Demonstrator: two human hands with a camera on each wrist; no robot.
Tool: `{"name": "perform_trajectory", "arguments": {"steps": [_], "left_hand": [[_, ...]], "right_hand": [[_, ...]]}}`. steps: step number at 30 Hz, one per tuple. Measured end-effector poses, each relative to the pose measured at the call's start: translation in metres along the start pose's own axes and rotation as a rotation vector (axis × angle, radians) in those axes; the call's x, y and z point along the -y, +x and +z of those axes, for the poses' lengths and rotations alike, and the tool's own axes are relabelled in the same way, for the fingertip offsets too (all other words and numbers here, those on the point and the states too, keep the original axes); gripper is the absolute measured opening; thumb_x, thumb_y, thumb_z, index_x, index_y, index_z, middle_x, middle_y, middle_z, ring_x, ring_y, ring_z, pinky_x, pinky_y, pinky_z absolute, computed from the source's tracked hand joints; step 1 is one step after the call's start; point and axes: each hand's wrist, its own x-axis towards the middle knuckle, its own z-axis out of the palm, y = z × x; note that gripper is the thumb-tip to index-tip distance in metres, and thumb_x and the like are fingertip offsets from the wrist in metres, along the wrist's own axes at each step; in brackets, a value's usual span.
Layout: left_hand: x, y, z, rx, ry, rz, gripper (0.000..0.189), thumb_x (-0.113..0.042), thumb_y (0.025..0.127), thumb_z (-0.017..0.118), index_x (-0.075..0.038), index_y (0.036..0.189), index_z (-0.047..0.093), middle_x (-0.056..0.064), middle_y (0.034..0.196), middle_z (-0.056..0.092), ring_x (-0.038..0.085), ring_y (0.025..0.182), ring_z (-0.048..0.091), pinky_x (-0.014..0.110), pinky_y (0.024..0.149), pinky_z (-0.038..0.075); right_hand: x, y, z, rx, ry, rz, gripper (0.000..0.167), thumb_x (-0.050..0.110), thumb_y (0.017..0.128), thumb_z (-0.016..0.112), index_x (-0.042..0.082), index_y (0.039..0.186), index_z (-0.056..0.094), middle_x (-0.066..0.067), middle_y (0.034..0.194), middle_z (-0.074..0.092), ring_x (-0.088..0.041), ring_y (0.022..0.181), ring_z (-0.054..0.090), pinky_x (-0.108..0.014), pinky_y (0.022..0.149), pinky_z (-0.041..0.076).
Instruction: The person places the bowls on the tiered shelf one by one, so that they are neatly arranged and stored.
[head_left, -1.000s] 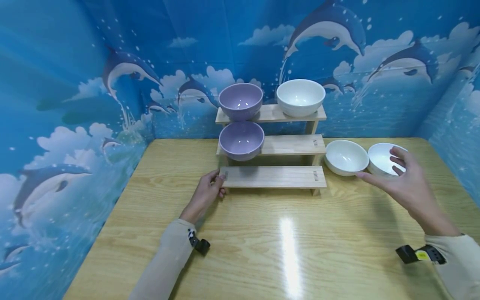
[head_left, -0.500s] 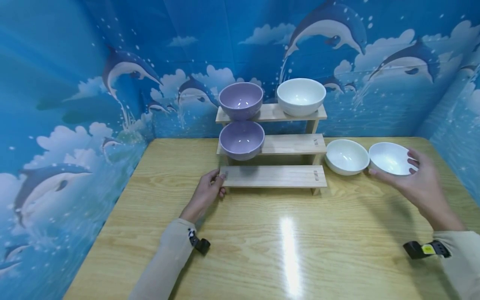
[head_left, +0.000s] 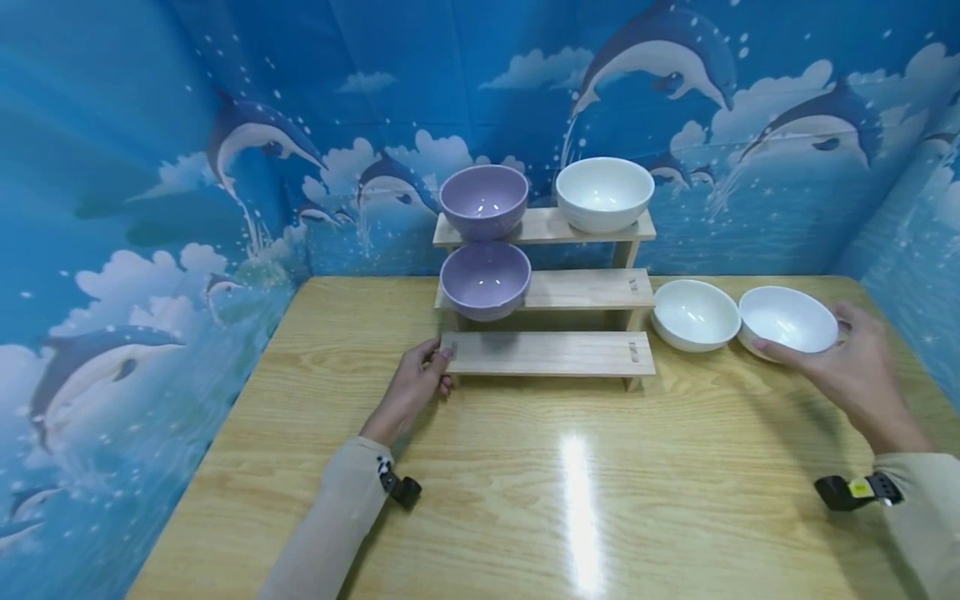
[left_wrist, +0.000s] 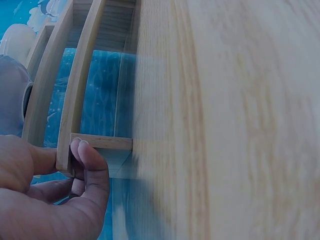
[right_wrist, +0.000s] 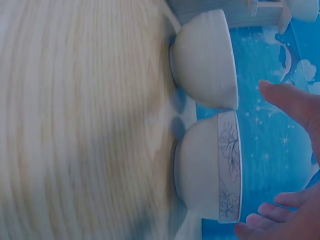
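With thumb and fingers, my left hand (head_left: pixel 411 382) grips the left end of the lowest board of a three-tier wooden stand (head_left: pixel 547 354); the left wrist view shows the fingers (left_wrist: pixel 95 170) curled around the board's end. At the far right, my right hand (head_left: pixel 862 375) is spread around a white bowl (head_left: pixel 787 321), thumb by its near side and fingers by its right rim. In the right wrist view this bowl (right_wrist: pixel 202 170) has a band of grey branch patterns, and the thumb (right_wrist: pixel 287 100) stands apart from it. A plain white bowl (head_left: pixel 695 315) sits beside it.
On the top tier stand a purple bowl (head_left: pixel 483 202) and a white bowl (head_left: pixel 604 196). Another purple bowl (head_left: pixel 485 282) is at the left of the middle tier. A blue dolphin-print backdrop (head_left: pixel 360 100) encloses the back and sides of the wooden table (head_left: pixel 480 483).
My right hand has moved right and lowered from over the far-right bowl to around its rim. My left hand stays on the stand, and the bowls have not moved.
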Motion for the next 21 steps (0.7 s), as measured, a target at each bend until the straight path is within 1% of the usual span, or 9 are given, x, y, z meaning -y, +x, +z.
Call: {"name": "perform_trajectory", "arguments": {"steps": [3, 5, 9, 15, 21], "left_hand": [[0.000, 0.000, 0.000, 0.002, 0.004, -0.001, 0.059, -0.025, 0.110, 0.047, -0.003, 0.160, 0.024, 0.015, 0.117, 0.052, 0.018, 0.082, 0.061, 0.028, 0.072, 0.060], [0.000, -0.001, 0.000, 0.005, 0.003, 0.000, 0.059, -0.025, 0.110, 0.047, -0.003, 0.160, 0.024, 0.015, 0.117, 0.052, 0.018, 0.082, 0.061, 0.028, 0.072, 0.060], [0.000, 0.000, 0.000, 0.008, 0.000, 0.004, 0.059, -0.025, 0.110, 0.047, -0.003, 0.160, 0.024, 0.015, 0.118, 0.052, 0.018, 0.082, 0.061, 0.029, 0.072, 0.060], [0.001, 0.000, 0.000, -0.002, 0.005, 0.008, 0.059, -0.025, 0.109, 0.047, -0.003, 0.159, 0.026, 0.015, 0.115, 0.053, 0.018, 0.081, 0.061, 0.028, 0.070, 0.060], [0.001, 0.001, 0.001, -0.010, 0.010, 0.008, 0.057, -0.025, 0.110, 0.047, -0.004, 0.159, 0.027, 0.015, 0.114, 0.053, 0.018, 0.081, 0.061, 0.028, 0.069, 0.060]], "right_hand": [[-0.003, 0.002, -0.001, 0.004, -0.014, 0.006, 0.120, 0.047, 0.083, 0.081, -0.012, 0.156, 0.006, -0.041, 0.157, 0.014, -0.061, 0.137, 0.028, -0.074, 0.100, 0.037], [-0.005, 0.003, -0.001, 0.009, -0.016, 0.009, 0.121, 0.047, 0.084, 0.080, -0.012, 0.156, 0.004, -0.040, 0.159, 0.009, -0.061, 0.139, 0.024, -0.076, 0.102, 0.034], [-0.010, 0.008, -0.001, 0.018, -0.017, 0.006, 0.121, 0.047, 0.084, 0.080, -0.013, 0.156, 0.002, -0.040, 0.159, 0.006, -0.061, 0.141, 0.020, -0.077, 0.103, 0.032], [-0.017, 0.013, -0.001, 0.032, 0.006, -0.007, 0.122, 0.044, 0.084, 0.081, -0.013, 0.155, 0.000, -0.042, 0.157, 0.006, -0.062, 0.140, 0.019, -0.077, 0.106, 0.028], [-0.021, 0.019, 0.000, 0.049, 0.009, 0.006, 0.123, 0.045, 0.084, 0.081, -0.013, 0.155, 0.000, -0.043, 0.156, 0.009, -0.062, 0.138, 0.022, -0.077, 0.105, 0.030]]}}
